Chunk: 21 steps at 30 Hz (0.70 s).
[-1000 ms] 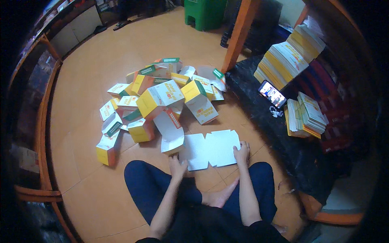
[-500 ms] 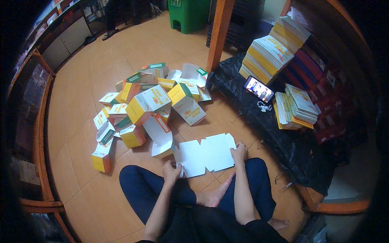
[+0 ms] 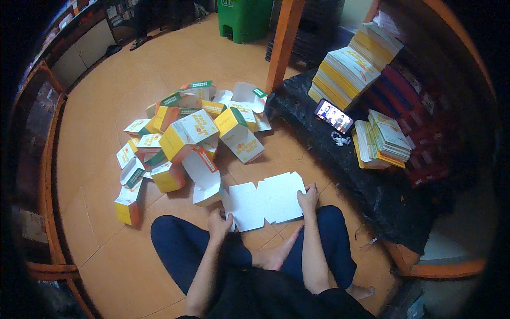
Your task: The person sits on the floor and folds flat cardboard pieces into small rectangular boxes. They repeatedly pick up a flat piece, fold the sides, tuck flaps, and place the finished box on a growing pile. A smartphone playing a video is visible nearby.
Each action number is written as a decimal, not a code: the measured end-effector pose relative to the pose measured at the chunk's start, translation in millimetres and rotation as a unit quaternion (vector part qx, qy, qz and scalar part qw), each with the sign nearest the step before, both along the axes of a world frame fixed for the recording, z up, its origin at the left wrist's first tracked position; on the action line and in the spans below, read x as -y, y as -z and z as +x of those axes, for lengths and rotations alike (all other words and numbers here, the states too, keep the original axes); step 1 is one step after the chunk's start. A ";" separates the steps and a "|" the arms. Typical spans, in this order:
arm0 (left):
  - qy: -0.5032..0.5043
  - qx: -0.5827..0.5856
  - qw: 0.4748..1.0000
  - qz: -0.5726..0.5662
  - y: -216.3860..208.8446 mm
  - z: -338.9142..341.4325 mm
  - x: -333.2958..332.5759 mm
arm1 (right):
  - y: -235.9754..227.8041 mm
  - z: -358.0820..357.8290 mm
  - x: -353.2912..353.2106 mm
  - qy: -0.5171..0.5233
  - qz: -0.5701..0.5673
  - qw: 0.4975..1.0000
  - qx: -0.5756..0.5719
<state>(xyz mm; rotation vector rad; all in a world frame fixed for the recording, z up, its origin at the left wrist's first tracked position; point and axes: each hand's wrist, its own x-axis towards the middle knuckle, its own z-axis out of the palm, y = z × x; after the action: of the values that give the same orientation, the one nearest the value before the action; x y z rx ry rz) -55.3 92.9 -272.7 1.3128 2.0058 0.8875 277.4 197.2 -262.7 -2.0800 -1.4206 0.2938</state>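
A flat carton blank (image 3: 248, 207), its plain white inner side up, is spread above the floor in front of my crossed legs. It has notches and creases between its panels. My left hand (image 3: 220, 224) grips the blank's lower left edge, thumb on top. At the right end, my right hand (image 3: 307, 199) pinches its edge, thumb over the white face. Just beyond the left part lies an open carton with a white inside (image 3: 206, 183), close to the blank. Fingers under the blank are hidden in both hands.
A heap of folded yellow, white and green cartons (image 3: 186, 135) covers the floor ahead. To the right, a black-covered platform (image 3: 319, 133) bears carton stacks (image 3: 348, 72), a phone (image 3: 333, 116) with a lit screen, and beads (image 3: 340, 139). An orange post (image 3: 284, 48) and green bin (image 3: 243, 21) stand behind.
The whole scene has shifted slightly left in the picture. Both hands keep their grip at the blank's two ends, with hardly any movement of their own.
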 end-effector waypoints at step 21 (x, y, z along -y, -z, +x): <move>0.160 -0.019 0.987 -0.014 -104.6 59.2 48.4 | -154.6 98.1 220.3 0.058 -0.021 0.798 -0.600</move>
<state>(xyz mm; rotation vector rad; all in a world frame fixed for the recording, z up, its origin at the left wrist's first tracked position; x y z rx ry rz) 3.9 44.6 -168.1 1.5890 1.7604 0.6857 375.5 -23.1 -108.1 -1.4102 -0.4741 1.3073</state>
